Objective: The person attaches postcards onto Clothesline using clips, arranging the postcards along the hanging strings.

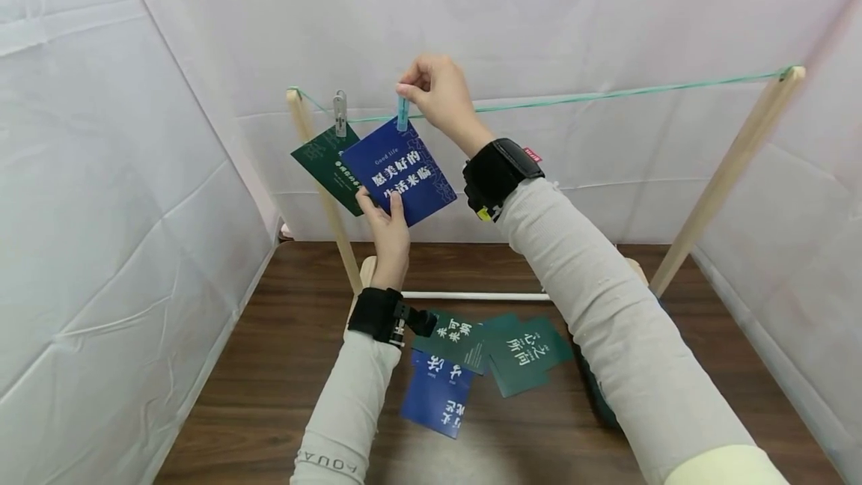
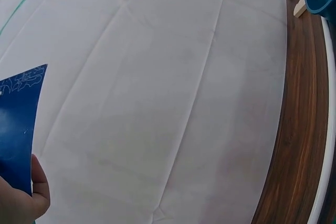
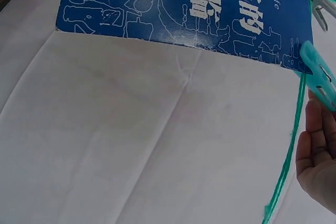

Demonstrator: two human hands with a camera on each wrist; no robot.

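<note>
A blue card (image 1: 407,171) with white lettering hangs tilted at the green line (image 1: 572,99). My left hand (image 1: 389,238) pinches its lower edge between thumb and fingers; the left wrist view also catches the blue card (image 2: 18,124) at its edge. Up at the line, my right hand (image 1: 441,96) pinches the top of a light-blue clothespin (image 1: 402,112). In the right wrist view the clothespin's (image 3: 317,72) jaws sit over the card's corner, right at the line. Just left, a grey clothespin (image 1: 340,114) holds a dark green card (image 1: 330,167), partly behind the blue one.
Wooden posts (image 1: 727,178) carry the line at both ends, with a white rod (image 1: 478,296) low between them. Green cards (image 1: 525,354) and a blue card (image 1: 438,395) lie on the brown table (image 1: 256,388). A dark container (image 1: 595,388) is partly hidden under my right forearm.
</note>
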